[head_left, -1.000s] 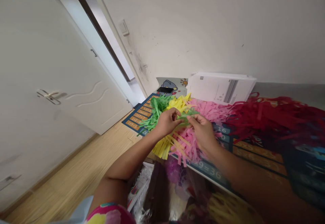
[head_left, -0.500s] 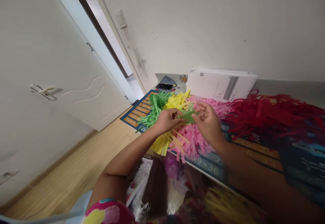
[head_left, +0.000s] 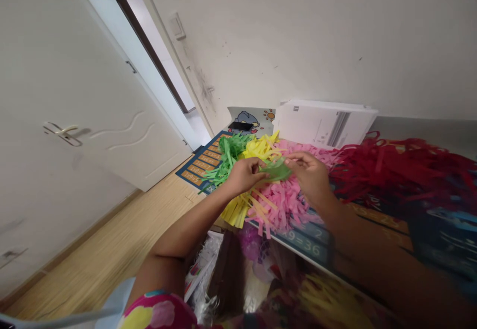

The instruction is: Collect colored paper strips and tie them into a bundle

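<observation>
Left hand [head_left: 244,176]: fingers curled, pinching the left end of the green paper fringe [head_left: 275,170].
Right hand [head_left: 309,177]: narrow pinch, fingertips on the right end of the same fringe.
Green paper fringe: thin, crumpled strip of cut paper, held taut between the hands, above the pink pile; strands hard to separate.
Under the hands: pink paper strips [head_left: 283,202] in a dense pile, touching yellow paper strips [head_left: 234,213] on the left.
Behind the hands: a green strip pile [head_left: 228,156] beside a yellow strip pile [head_left: 263,147].
Right: dark red paper strips [head_left: 391,165], spread wide, overlapping the pink at their edge.
Surface: printed times-table mat [head_left: 197,167] under the piles, orange rows on navy; "9=36" legible near the front edge, other rows too small or skewed.
Back: black smartphone [head_left: 240,125] on a cartoon-printed card [head_left: 248,118]; white paper stack [head_left: 324,123] against the wall [head_left: 298,36], small print unreadable.
Edges: table's near edge runs under the pink pile, down to the right; plastic bag [head_left: 201,279] below it.
Room: wood floor [head_left: 112,254] left of the table; white door [head_left: 112,85] with lever handle [head_left: 61,129] beyond.
</observation>
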{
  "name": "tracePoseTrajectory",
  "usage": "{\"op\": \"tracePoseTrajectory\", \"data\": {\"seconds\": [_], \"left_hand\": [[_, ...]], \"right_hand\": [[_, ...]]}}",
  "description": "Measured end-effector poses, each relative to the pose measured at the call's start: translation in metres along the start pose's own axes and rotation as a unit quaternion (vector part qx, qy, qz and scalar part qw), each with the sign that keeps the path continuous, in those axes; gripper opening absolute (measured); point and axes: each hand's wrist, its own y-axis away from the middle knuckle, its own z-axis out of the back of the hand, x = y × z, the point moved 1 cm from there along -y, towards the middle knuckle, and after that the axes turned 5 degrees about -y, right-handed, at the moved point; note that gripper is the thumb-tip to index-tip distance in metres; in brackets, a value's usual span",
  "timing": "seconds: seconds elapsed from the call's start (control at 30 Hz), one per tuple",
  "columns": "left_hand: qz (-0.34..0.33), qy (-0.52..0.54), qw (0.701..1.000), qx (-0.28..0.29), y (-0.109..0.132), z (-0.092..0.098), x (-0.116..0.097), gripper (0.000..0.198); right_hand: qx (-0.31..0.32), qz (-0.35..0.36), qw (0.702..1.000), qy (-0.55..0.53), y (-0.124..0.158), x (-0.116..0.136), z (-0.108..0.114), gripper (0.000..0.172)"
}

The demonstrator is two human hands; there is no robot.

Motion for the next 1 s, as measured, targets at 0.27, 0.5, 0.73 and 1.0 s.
{"op": "tracePoseTrajectory", "data": {"seconds": [0.27, 0.5, 0.73, 1.0], "left_hand": [[0.001, 0.089, 0.996, 0.033, -0.003, 0.006, 0.006, 0.022], [0.070, 0.179, 0.976, 0.099, -0.013, 0.019, 0.001, 0.031], [0.069, 0.169, 0.980, 0.079, -0.012, 0.019, 0.007, 0.029], [0.046, 0.020, 0.996, 0.076, -0.003, 0.020, 0.015, 0.027]], "right_hand": [[0.142, 0.057, 0.988, -0.023, 0.024, 0.002, 0.008, 0.008], [0.202, 0.128, 0.971, 0.027, 0.025, -0.004, 0.001, 0.005], [0.229, 0.224, 0.940, 0.120, 0.032, 0.001, -0.002, 0.020], [0.206, 0.254, 0.922, 0.206, 0.032, -0.008, -0.003, 0.034]]}}
